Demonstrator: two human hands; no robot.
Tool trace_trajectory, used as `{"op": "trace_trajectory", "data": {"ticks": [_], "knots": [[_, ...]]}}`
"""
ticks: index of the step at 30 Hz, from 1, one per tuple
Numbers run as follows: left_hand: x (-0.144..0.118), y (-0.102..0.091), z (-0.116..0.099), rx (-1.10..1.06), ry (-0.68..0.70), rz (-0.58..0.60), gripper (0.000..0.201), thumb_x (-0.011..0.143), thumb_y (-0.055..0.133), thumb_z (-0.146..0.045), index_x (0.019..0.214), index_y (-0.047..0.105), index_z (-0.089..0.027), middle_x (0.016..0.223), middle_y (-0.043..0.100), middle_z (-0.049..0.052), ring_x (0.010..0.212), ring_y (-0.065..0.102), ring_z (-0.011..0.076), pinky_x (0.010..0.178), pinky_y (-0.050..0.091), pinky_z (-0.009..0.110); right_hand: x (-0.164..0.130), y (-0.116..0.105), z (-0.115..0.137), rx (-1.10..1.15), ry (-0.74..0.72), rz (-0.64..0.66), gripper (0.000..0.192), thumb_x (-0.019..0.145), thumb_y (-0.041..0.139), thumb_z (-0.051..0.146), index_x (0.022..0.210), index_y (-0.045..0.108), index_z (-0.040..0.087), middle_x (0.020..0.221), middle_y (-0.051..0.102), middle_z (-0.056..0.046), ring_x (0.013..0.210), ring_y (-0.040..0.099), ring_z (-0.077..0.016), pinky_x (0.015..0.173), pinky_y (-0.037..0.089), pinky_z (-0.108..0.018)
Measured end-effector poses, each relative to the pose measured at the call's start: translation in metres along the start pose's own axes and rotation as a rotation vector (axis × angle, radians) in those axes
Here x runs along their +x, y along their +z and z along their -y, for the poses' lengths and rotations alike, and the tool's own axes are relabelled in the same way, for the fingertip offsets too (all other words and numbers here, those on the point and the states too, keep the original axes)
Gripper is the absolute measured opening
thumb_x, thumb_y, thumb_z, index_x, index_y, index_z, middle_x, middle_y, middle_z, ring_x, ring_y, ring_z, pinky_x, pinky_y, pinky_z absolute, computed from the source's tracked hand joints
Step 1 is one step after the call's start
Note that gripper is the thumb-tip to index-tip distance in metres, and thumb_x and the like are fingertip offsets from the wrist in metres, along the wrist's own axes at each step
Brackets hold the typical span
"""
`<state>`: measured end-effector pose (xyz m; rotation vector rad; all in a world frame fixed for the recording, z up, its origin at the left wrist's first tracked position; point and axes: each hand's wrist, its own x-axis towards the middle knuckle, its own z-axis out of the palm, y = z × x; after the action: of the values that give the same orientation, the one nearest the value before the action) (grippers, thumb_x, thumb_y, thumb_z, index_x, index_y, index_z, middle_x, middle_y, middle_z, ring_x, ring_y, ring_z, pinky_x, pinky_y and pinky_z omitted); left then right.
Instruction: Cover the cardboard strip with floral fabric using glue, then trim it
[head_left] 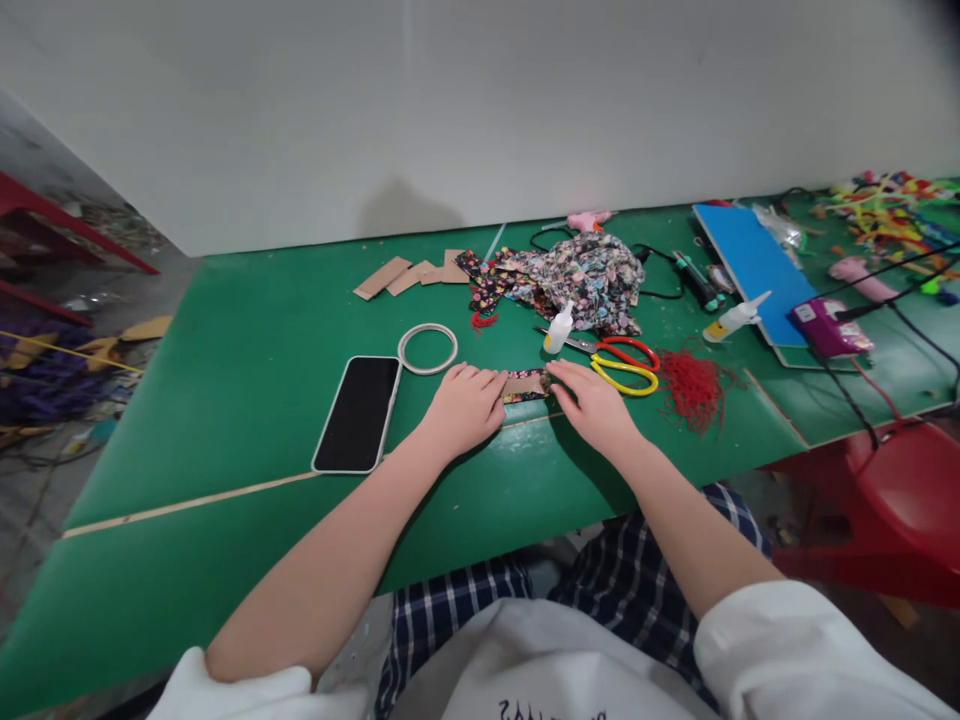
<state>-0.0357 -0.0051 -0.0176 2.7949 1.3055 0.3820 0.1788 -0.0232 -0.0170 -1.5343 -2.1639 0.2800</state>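
Observation:
A small cardboard strip (pixel 524 385) edged with dark floral fabric lies on the green table. My left hand (pixel 466 402) has its fingers pressed together over the strip's left end. At the right end, my right hand (pixel 591 402) pinches the fabric between thumb and fingers; the fingertips partly hide it. Just beyond stands a white glue bottle (pixel 558 330), tilted slightly. Scissors (pixel 622 365) with red and yellow handles lie beside my right hand. A bunched floral cloth (pixel 592 280) sits farther back. Near my left hand is a pale ring (pixel 428 349).
A phone (pixel 358 414) lies left of my left forearm. Cardboard pieces (pixel 382 278) are at the back. Red threads (pixel 691 388), a second glue bottle (pixel 736 318), a blue board (pixel 754 265) and a purple box (pixel 831 328) with cables are on the right. A white panel (pixel 450 120) borders the table (pixel 225 390).

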Motion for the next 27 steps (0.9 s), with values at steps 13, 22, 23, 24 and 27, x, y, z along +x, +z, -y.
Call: {"op": "trace_trajectory", "data": {"ticks": [13, 22, 23, 24, 27], "knots": [[-0.002, 0.003, -0.004, 0.053, 0.018, 0.023, 0.053, 0.085, 0.047, -0.048, 0.123, 0.052, -0.011, 0.114, 0.060, 0.014, 0.099, 0.051, 0.0286, 0.089, 0.037, 0.043, 0.013, 0.007, 0.006, 0.027, 0.024, 0.200, 0.060, 0.082, 0.058, 0.020, 0.137, 0.035, 0.017, 0.121, 0.062, -0.012, 0.115, 0.057, -0.0232, 0.096, 0.046, -0.042], [0.002, 0.006, -0.003, 0.067, 0.014, 0.017, 0.037, 0.092, 0.039, -0.034, 0.117, 0.055, -0.012, 0.104, 0.061, 0.013, 0.091, 0.052, 0.0245, 0.081, 0.041, 0.039, 0.014, 0.012, 0.001, 0.048, 0.028, 0.153, 0.063, 0.080, 0.061, 0.022, 0.137, 0.035, 0.019, 0.117, 0.065, -0.010, 0.114, 0.058, -0.0229, 0.093, 0.048, -0.043], [0.003, 0.006, -0.003, 0.069, 0.017, 0.018, 0.037, 0.092, 0.039, -0.034, 0.117, 0.055, -0.011, 0.103, 0.061, 0.013, 0.090, 0.052, 0.0243, 0.081, 0.041, 0.039, 0.014, 0.013, 0.001, 0.044, 0.024, 0.146, 0.063, 0.080, 0.062, 0.022, 0.137, 0.035, 0.020, 0.116, 0.066, -0.010, 0.114, 0.057, -0.0229, 0.094, 0.047, -0.043], [0.003, 0.006, -0.003, 0.070, 0.019, 0.018, 0.037, 0.092, 0.039, -0.034, 0.117, 0.055, -0.011, 0.102, 0.061, 0.013, 0.089, 0.052, 0.0242, 0.080, 0.041, 0.039, 0.014, 0.013, 0.000, 0.046, 0.021, 0.140, 0.062, 0.079, 0.062, 0.022, 0.136, 0.036, 0.020, 0.115, 0.066, -0.009, 0.115, 0.057, -0.0228, 0.095, 0.046, -0.043], [0.004, 0.006, -0.003, 0.075, 0.028, 0.020, 0.038, 0.093, 0.037, -0.034, 0.117, 0.055, -0.010, 0.101, 0.061, 0.013, 0.087, 0.052, 0.0239, 0.080, 0.042, 0.038, 0.014, 0.013, -0.002, 0.099, 0.033, 0.143, 0.065, 0.078, 0.063, 0.024, 0.137, 0.035, 0.021, 0.116, 0.066, -0.008, 0.113, 0.058, -0.0223, 0.093, 0.047, -0.041]]}}
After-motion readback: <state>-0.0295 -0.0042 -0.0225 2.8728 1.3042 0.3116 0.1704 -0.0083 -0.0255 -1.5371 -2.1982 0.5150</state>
